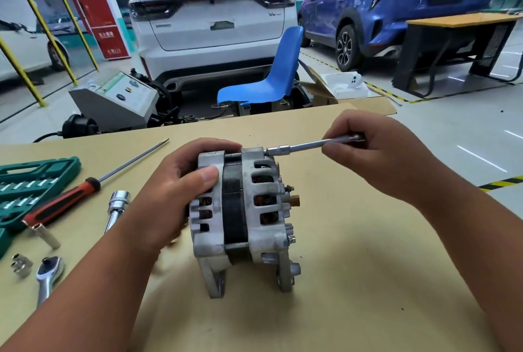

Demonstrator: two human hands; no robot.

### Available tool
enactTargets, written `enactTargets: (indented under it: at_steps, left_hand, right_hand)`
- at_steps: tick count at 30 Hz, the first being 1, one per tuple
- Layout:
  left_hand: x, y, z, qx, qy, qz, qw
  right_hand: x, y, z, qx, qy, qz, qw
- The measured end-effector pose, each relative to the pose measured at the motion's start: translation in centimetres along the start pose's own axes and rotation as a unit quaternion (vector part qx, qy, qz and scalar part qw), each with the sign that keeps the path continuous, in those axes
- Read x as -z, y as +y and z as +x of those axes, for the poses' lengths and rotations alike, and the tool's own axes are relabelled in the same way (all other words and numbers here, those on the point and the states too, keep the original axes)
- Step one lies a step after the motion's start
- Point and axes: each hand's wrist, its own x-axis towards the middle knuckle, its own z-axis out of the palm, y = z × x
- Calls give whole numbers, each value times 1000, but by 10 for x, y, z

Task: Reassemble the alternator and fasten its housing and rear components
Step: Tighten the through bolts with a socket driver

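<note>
Head view, screwdriver (62,201), ratchet (49,272) left of alternator (249,210)

Pretty clearly a car workshop I'm looking at. A white car (215,20) and a blue car (396,6) sit parked indoors on the far side, with yellow railings (49,37) far left and striped hazard tape (501,183) on the glossy floor. Near me there's a bench (353,266) with an alternator (249,210), socket set (36,179), screwdriver (65,204) and ratchet (49,272).

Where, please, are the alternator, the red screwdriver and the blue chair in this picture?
alternator (232,204), head view, on its dark middle band.
red screwdriver (65,201), head view, on its handle.
blue chair (288,60), head view, on its backrest.
</note>
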Motion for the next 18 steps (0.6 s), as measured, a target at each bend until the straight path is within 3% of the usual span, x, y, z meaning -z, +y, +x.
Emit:
enactTargets:
  at_steps: [2,6,11,15,18]
  left_hand:
    - [1,0,-1,3,-2,0,1000]
    - [2,2,-1,10,-11,-9,1000]
    - [4,3,-2,12,-14,-12,1000]
    - [10,4,-1,18,-5,4,1000]
    - [10,5,-1,31,4,-8,999]
  right_hand:
    - [6,-3,-2,41,-5,-95,995]
    - [8,-9,-3,68,-14,-133,989]
    - [10,-12,-1,-47,-91,-13,995]
    - [11,-17,-1,-153,-173,109,967]
    - [10,-25,-4,-158,-173,85,968]
